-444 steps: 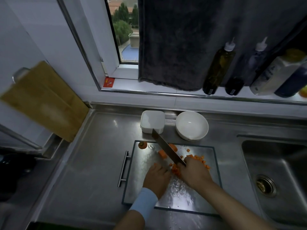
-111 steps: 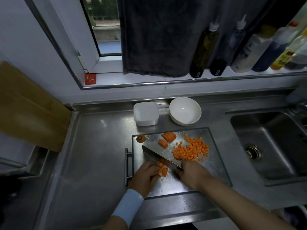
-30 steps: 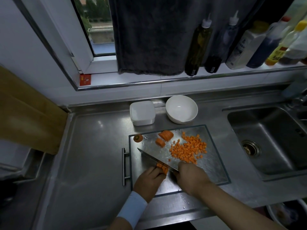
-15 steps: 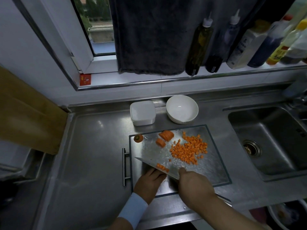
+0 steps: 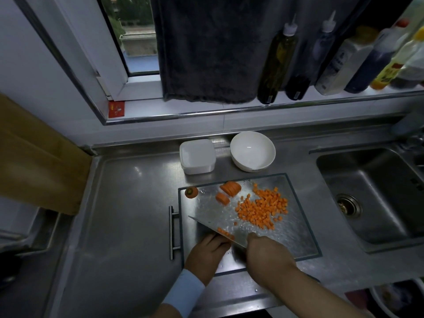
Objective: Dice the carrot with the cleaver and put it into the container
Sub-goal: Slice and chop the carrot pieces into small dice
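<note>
A steel cutting board (image 5: 298,239) lies on the counter with a pile of diced carrot (image 5: 262,208) on its right part. Two sliced carrot chunks (image 5: 230,188) and the carrot top (image 5: 191,192) lie at its far left. My right hand (image 5: 267,255) grips the cleaver (image 5: 220,228) by the handle; the blade is tilted flat, with a few carrot dice (image 5: 224,232) lying on it. My left hand (image 5: 206,252) rests on the board beside the blade, fingers curled; what it holds is hidden. A white lidded container (image 5: 197,156) and a white bowl (image 5: 252,151) stand behind the board.
A sink (image 5: 376,198) opens to the right. Several bottles (image 5: 277,60) line the window sill, with a dark towel (image 5: 211,49) hanging above. A wooden board (image 5: 34,157) leans at the left wall. The board's handle (image 5: 171,232) sticks out left.
The cleaver stopped chopping and tilted flat, with a few dice now lying on the blade. My left hand stays beside it. The diced pile has not moved.
</note>
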The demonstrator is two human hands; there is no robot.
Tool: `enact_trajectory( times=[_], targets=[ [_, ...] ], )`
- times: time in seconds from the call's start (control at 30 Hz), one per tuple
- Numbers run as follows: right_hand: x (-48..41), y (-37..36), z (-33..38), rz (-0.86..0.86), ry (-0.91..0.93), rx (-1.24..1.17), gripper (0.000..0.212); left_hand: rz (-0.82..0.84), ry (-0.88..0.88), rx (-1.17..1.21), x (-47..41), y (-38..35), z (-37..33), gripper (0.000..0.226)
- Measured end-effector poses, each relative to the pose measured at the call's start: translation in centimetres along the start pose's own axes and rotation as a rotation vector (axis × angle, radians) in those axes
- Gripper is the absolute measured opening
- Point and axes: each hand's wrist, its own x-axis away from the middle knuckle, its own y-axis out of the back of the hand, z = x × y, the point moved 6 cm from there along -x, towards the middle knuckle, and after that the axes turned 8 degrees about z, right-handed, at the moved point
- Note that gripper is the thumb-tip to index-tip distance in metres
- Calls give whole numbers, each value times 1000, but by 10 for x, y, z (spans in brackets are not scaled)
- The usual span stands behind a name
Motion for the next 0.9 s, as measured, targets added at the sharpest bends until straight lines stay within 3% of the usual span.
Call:
enact_trajectory(
  times=[0.1, 0.47, 0.77, 0.9],
  targets=[
    [-9, -3, -4, 39, 4, -22, 22, 1, 1, 9, 1, 2, -1, 42],
    [-48, -11, 17, 36, 120, 15, 23, 10, -2, -8, 2, -1, 3, 25],
    [-37, -10, -2, -5, 88, -43, 19, 20, 17, 3, 2, 4, -2, 49],
    [-21, -2, -4, -34, 91, -46, 21, 16, 40, 31, 4, 4, 0, 47]
  ],
)
